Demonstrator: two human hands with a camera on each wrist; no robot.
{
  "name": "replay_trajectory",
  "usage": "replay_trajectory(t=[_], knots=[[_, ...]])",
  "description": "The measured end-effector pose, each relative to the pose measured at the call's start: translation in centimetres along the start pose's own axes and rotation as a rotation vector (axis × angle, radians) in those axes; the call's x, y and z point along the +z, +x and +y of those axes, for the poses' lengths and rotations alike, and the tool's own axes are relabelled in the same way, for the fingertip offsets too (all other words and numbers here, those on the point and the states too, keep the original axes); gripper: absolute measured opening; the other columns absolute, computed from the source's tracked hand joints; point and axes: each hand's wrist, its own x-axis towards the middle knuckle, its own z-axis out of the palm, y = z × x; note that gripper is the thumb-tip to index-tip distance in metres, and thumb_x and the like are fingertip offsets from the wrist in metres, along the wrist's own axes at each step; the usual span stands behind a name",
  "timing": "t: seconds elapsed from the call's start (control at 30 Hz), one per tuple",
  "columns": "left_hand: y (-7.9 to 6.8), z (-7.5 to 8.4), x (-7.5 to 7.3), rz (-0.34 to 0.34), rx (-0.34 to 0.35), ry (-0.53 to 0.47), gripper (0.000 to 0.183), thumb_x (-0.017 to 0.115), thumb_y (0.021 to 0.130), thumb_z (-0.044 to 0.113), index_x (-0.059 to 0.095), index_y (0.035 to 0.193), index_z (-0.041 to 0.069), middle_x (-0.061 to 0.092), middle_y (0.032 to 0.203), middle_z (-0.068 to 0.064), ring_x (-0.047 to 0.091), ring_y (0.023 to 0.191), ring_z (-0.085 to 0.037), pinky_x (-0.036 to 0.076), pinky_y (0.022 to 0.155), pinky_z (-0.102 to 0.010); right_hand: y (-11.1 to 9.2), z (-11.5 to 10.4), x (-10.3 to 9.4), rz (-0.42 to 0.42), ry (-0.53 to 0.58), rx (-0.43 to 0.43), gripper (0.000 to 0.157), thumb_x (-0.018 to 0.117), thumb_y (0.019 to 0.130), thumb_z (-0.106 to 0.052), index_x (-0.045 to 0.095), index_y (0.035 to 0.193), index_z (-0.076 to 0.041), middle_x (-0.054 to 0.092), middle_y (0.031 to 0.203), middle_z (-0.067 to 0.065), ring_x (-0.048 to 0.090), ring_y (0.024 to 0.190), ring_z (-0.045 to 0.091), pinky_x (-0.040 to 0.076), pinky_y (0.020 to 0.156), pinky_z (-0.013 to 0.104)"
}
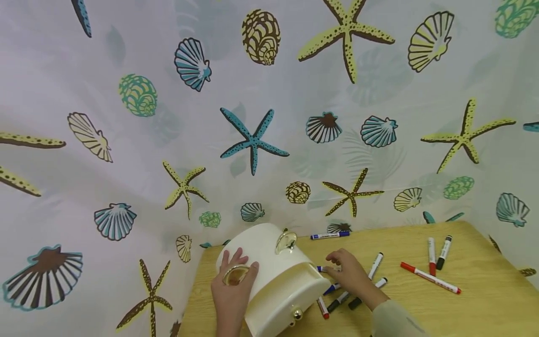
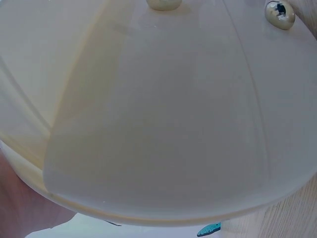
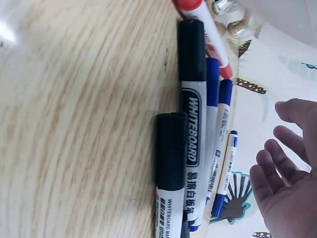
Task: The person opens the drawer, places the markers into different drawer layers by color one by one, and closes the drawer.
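A white rounded drawer box [image 1: 263, 250] stands tilted in the head view, with gold loops on top, gold ball knobs [image 1: 297, 313] in front and its upper drawer [image 1: 290, 285] pulled partway out. My left hand [image 1: 231, 290] rests on the box top, thumb and fingers spread about one gold loop [image 1: 236, 275]. In the left wrist view, the pale box front [image 2: 163, 119] fills most of the picture. To the right of the drawer, my right hand [image 1: 347, 274] hovers over several markers, fingers loosely bent and holding nothing. Below it lies a black-capped whiteboard marker [image 3: 193, 99].
Farther right on the wooden table [image 1: 421, 313] lie a red marker [image 1: 430, 277], a red-capped one [image 1: 431, 256] and a black-capped one [image 1: 444, 252]. A blue marker [image 1: 330, 235] lies by the back edge. Cloth printed with shells and starfish [image 1: 252, 140] hangs around the table.
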Motion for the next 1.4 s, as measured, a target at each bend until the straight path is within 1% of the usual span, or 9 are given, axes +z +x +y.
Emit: replay_trajectory(t=[0.2,0.47,0.67,0.77,1.0,1.17,1.23,1.33,1.4], knots=[[0.0,0.1,1.4,-0.023,0.002,-0.008,0.040,0.087,0.068,0.050,0.075,0.095,0.023,0.067,0.122,0.015,0.028,0.145,-0.004,0.017,0.125,-0.045,0.5,1.9,-0.4,-0.029,-0.066,-0.035,0.027,0.076,0.086,-0.024,0.069,0.108,-0.011,0.062,0.102,0.006,0.059,0.097,0.023,0.052,0.079,0.039],[-0.3,0.1,0.3,0.019,-0.017,0.013,0.045,0.087,0.066,0.052,0.075,0.096,0.021,0.068,0.122,0.012,0.030,0.145,-0.006,0.024,0.123,-0.046,0.6,2.9,1.4,-0.074,-0.112,-0.107,0.022,0.075,0.086,-0.025,0.070,0.103,-0.014,0.061,0.095,-0.002,0.058,0.090,0.016,0.052,0.075,0.037],[-0.3,0.0,0.5,-0.009,-0.038,0.017,0.044,0.086,0.066,0.053,0.075,0.097,0.024,0.067,0.122,0.015,0.026,0.146,-0.004,0.018,0.124,-0.047,0.4,3.0,1.5,-0.039,-0.163,-0.080,0.016,0.076,0.083,-0.020,0.071,0.097,-0.016,0.061,0.091,-0.004,0.056,0.087,0.015,0.051,0.074,0.037],[-0.1,0.0,0.5,0.001,-0.022,0.014,0.043,0.086,0.066,0.053,0.075,0.097,0.025,0.066,0.122,0.016,0.027,0.146,-0.003,0.022,0.124,-0.045,0.7,3.0,1.5,-0.027,-0.174,-0.084,0.017,0.077,0.082,-0.020,0.071,0.097,-0.015,0.061,0.091,-0.003,0.055,0.087,0.015,0.050,0.075,0.038],[0.1,-0.1,0.3,0.015,-0.021,0.016,0.044,0.087,0.065,0.054,0.075,0.096,0.025,0.067,0.122,0.016,0.027,0.146,-0.004,0.018,0.125,-0.045,1.4,3.0,1.6,-0.048,-0.204,-0.085,0.016,0.076,0.083,-0.016,0.072,0.099,-0.017,0.061,0.091,-0.005,0.054,0.089,0.014,0.051,0.079,0.038],[0.1,-0.2,0.3,0.008,-0.024,-0.010,0.043,0.087,0.065,0.052,0.075,0.097,0.025,0.066,0.122,0.018,0.028,0.144,0.000,0.031,0.120,-0.041,1.7,3.0,1.5,-0.049,-0.208,-0.073,0.019,0.074,0.082,-0.008,0.071,0.099,-0.017,0.060,0.091,-0.004,0.054,0.088,0.014,0.051,0.080,0.039],[0.1,-0.2,0.3,0.005,-0.025,-0.027,0.043,0.087,0.066,0.051,0.075,0.098,0.025,0.066,0.122,0.018,0.028,0.144,0.001,0.035,0.117,-0.048,1.8,3.1,1.5,-0.053,-0.199,-0.070,0.019,0.073,0.082,-0.007,0.071,0.098,-0.016,0.060,0.090,-0.003,0.055,0.086,0.014,0.051,0.078,0.039],[0.1,-0.2,0.3,0.000,-0.026,-0.044,0.041,0.087,0.066,0.049,0.075,0.097,0.024,0.066,0.122,0.017,0.027,0.144,0.001,0.033,0.116,-0.055,1.9,3.2,1.6,-0.064,-0.182,-0.075,0.017,0.073,0.083,-0.005,0.071,0.097,-0.015,0.061,0.089,-0.002,0.056,0.085,0.015,0.051,0.078,0.039],[0.1,-0.2,0.3,0.000,-0.026,-0.046,0.041,0.088,0.067,0.049,0.075,0.096,0.024,0.067,0.122,0.017,0.027,0.144,0.001,0.033,0.116,-0.056,1.9,3.2,1.6,-0.071,-0.170,-0.078,0.017,0.072,0.084,-0.004,0.071,0.097,-0.014,0.061,0.089,-0.002,0.057,0.085,0.015,0.052,0.077,0.039]])
